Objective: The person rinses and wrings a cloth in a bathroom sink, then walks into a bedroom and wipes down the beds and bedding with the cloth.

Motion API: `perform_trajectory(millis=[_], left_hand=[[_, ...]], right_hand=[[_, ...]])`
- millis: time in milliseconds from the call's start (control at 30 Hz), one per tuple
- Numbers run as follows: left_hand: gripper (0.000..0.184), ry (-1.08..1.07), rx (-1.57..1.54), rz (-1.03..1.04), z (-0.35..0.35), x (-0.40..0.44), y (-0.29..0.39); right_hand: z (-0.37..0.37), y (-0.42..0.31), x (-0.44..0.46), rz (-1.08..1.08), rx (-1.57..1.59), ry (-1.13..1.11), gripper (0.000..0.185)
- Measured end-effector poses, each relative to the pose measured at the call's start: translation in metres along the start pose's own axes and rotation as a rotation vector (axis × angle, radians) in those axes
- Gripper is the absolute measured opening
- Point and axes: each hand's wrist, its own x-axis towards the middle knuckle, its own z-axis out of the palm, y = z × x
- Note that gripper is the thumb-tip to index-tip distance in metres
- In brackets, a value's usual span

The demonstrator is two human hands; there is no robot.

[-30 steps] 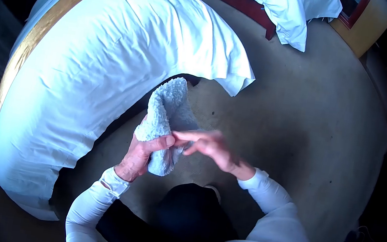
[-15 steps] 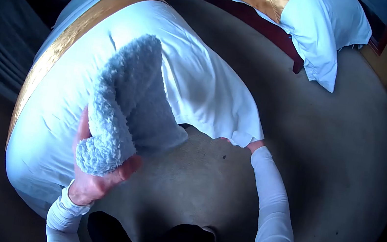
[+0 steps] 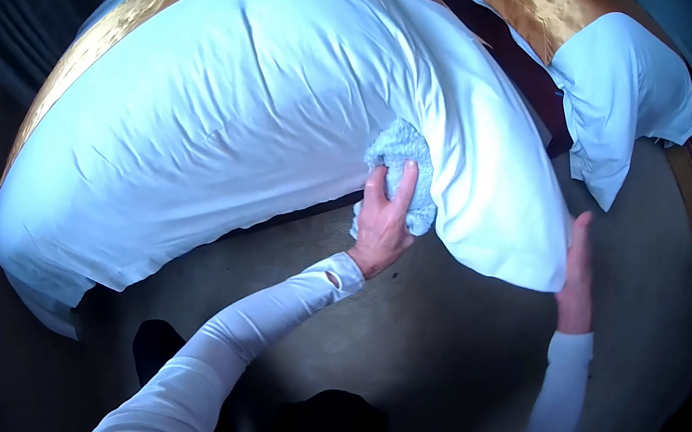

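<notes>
White cover (image 3: 203, 99), left hand (image 3: 384, 230) on a pale-blue fluffy cloth (image 3: 400, 142), right hand (image 3: 579, 271) at the cover's corner.
Left of the left hand, the cover spreads in fine creases toward a gold band (image 3: 109, 41). This hand holds the cloth beneath its palm and two parted fingers; its thumb is hidden. Just to its right, folds hang beside the cloth and could be pulled askew should it drag against them. Farther right, the right hand is nearly straight; whether it grips cannot be told. Loose contact there could let the cover drop over the left hand.
</notes>
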Motion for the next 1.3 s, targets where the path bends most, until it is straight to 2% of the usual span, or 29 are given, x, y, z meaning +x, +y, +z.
perform_trajectory(millis=[33, 67, 100, 133, 233, 300, 333, 400, 467, 500, 533, 567, 600, 667, 700, 733, 767, 800, 867, 900, 933, 967, 1000, 1033, 1067, 1133, 1200, 1267, 1300], left_hand=[[0.082, 0.099, -0.063, -0.064, 0.019, 0.003, 0.011], [0.078, 0.195, -0.127, -0.127, 0.035, 0.006, 0.019], [0.068, 0.257, -0.180, -0.141, 0.047, 0.006, 0.017], [0.062, 0.142, -0.237, -0.228, 0.045, 0.003, 0.018], [0.060, 0.016, -0.250, -0.246, 0.039, -0.011, -0.005], [0.065, -0.200, -0.464, -0.324, 0.027, -0.010, -0.021], [0.065, -0.195, -0.452, -0.289, 0.015, -0.010, -0.027], [0.074, -0.271, -0.193, 0.007, -0.014, -0.013, -0.047], [0.084, -0.399, -0.052, -0.029, -0.059, -0.015, -0.043], [0.092, -0.383, -0.056, 0.006, -0.092, -0.015, -0.029], [0.098, -0.470, -0.065, 0.025, -0.114, -0.019, -0.031], [0.104, -0.738, -0.159, -0.175, -0.145, -0.023, -0.028], [0.103, -0.891, -0.128, -0.267, -0.168, -0.034, -0.025], [0.092, -1.095, -0.647, -0.409, -0.205, -0.083, -0.049], [0.089, -1.249, -0.510, -0.520, -0.233, -0.081, -0.041], [0.089, -1.271, -0.529, -0.581, -0.255, -0.069, -0.023], [0.087, -1.221, -0.429, -0.511, -0.264, -0.047, 0.011], [0.088, -1.139, -0.299, -0.330, -0.275, -0.016, 0.032], [0.087, -0.753, -0.067, 0.031, -0.267, 0.038, 0.071], [0.083, -0.531, -0.012, 0.250, -0.249, 0.067, 0.075], [0.077, -0.364, 0.095, 0.596, -0.225, 0.109, 0.090], [0.071, -0.179, 0.354, 0.890, -0.201, 0.152, 0.095], [0.064, -0.025, 0.583, 1.054, -0.181, 0.184, 0.098], [0.053, 0.025, 0.690, 1.170, -0.154, 0.219, 0.094], [0.056, -0.057, 0.773, 1.058, -0.129, 0.243, 0.084], [0.045, -0.397, 0.934, 0.842, -0.086, 0.276, 0.057], [0.032, -1.060, 1.138, 0.293, -0.066, 0.262, 0.048], [0.028, -0.926, 1.246, 0.523, -0.055, 0.232, 0.019], [0.025, -0.908, 1.196, 0.558, -0.062, 0.227, 0.010]], right_hand=[[0.013, 0.035, -0.018, -0.091, -0.164, 0.111, 0.080], [0.047, 0.041, -0.039, -0.058, -0.194, -0.142, 0.086], [0.087, 0.061, -0.059, 0.012, -0.157, 0.004, 0.084], [0.110, 0.077, -0.063, 0.033, -0.186, -0.008, 0.076], [0.165, 0.106, -0.079, 0.076, -0.068, 0.201, 0.063], [0.173, 0.137, -0.076, 0.129, -0.184, 0.393, 0.056], [0.172, 0.136, -0.080, 0.104, -0.156, 0.395, 0.056], [0.174, 0.137, -0.078, 0.072, 0.105, 0.186, 0.050], [0.170, 0.144, -0.082, 0.111, 0.246, 0.123, 0.047], [0.163, 0.148, -0.083, 0.167, 0.343, 0.048, 0.044], [0.160, 0.154, -0.087, 0.227, 0.438, -0.028, 0.042], [0.161, 0.166, -0.086, 0.239, 0.400, 0.030, 0.039], [0.165, 0.165, -0.087, 0.298, 0.460, -0.011, 0.038], [0.190, 0.171, -0.088, 0.271, 0.200, -0.012, 0.037], [0.212, 0.180, -0.089, 0.157, 0.144, -0.008, 0.037], [0.233, 0.193, -0.087, 0.044, 0.093, 0.004, 0.037], [0.232, 0.208, -0.081, -0.098, -0.040, 0.009, 0.036], [0.235, 0.192, -0.087, 0.186, 0.285, -0.058, 0.036], [0.227, 0.207, -0.084, 0.052, 0.152, -0.009, 0.034], [0.222, 0.215, -0.084, 0.013, 0.115, 0.005, 0.034], [0.214, 0.211, -0.088, 0.031, 0.121, -0.005, 0.034], [0.207, 0.202, -0.090, 0.028, 0.114, -0.009, 0.035], [0.211, 0.198, -0.090, 0.011, 0.100, 0.003, 0.035], [0.210, 0.199, -0.089, -0.019, 0.034, -0.009, 0.036], [0.210, 0.201, -0.089, -0.017, 0.026, -0.011, 0.036], [0.211, 0.202, -0.089, -0.030, 0.015, 0.034, 0.036], [0.208, 0.202, -0.090, -0.002, -0.004, 0.024, 0.034], [0.210, 0.211, -0.091, -0.032, -0.052, 0.074, 0.033], [0.209, 0.215, -0.091, -0.055, -0.065, 0.073, 0.031]])
